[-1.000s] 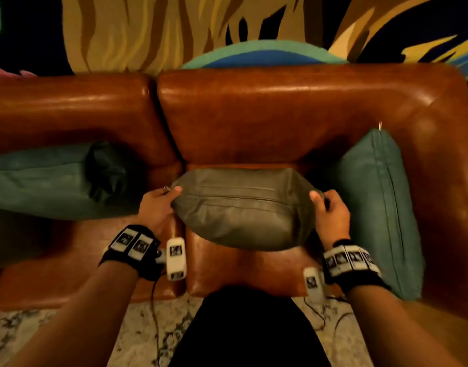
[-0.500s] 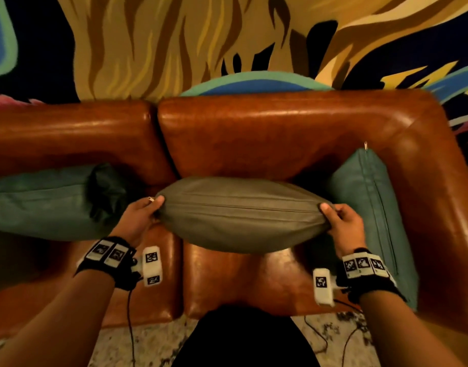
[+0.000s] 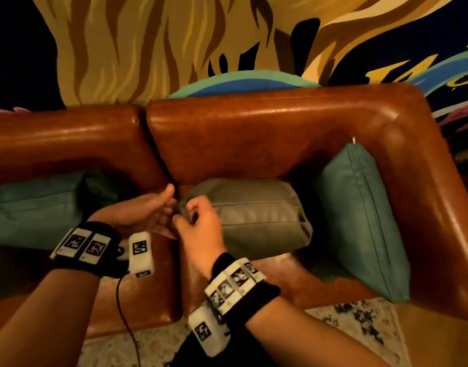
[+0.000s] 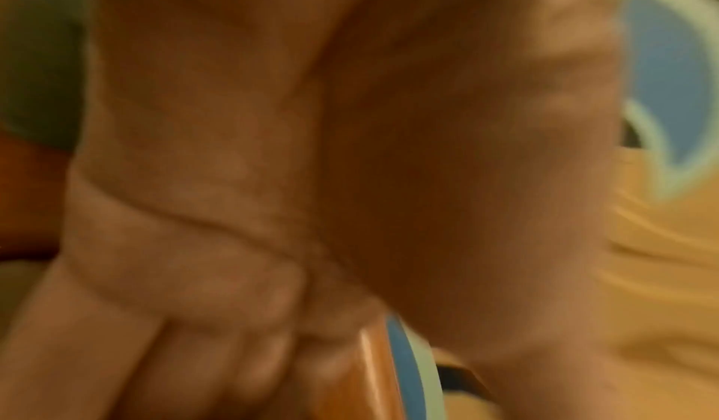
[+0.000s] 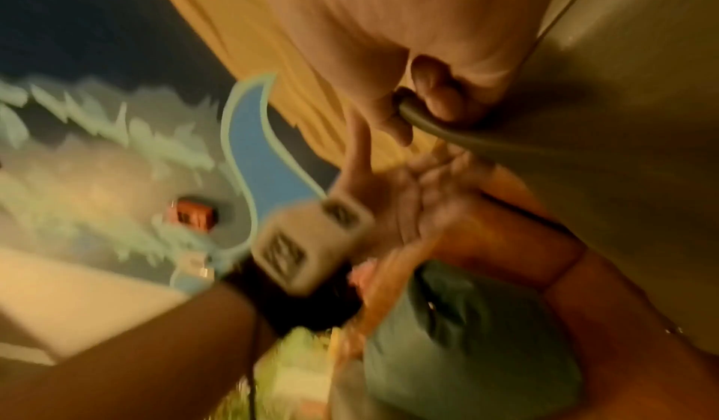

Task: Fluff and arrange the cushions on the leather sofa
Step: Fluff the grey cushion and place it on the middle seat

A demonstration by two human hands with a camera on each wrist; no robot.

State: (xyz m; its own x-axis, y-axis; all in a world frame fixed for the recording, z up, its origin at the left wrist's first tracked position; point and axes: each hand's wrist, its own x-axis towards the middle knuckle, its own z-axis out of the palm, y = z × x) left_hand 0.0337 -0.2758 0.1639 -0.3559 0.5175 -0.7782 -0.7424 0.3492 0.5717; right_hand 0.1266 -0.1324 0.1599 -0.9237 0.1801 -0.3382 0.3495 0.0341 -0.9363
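Observation:
A grey cushion lies on the right seat of the brown leather sofa, its top edge against the backrest. My right hand has crossed to the cushion's left corner and pinches it; the right wrist view shows thumb and finger of that hand clamped on the grey cushion at its edge. My left hand hovers beside the same corner with its fingers spread and holds nothing. The left wrist view is a blur of palm and fingers.
A teal cushion leans upright against the right armrest. Another teal cushion lies on the left seat with a dark bundle at its end. A painted wall rises behind the sofa, and a patterned rug lies below.
Both hands held the grey cushion by its ends above the seat. Now it rests against the backrest, the left hand has let go, and the right hand has moved to the left corner.

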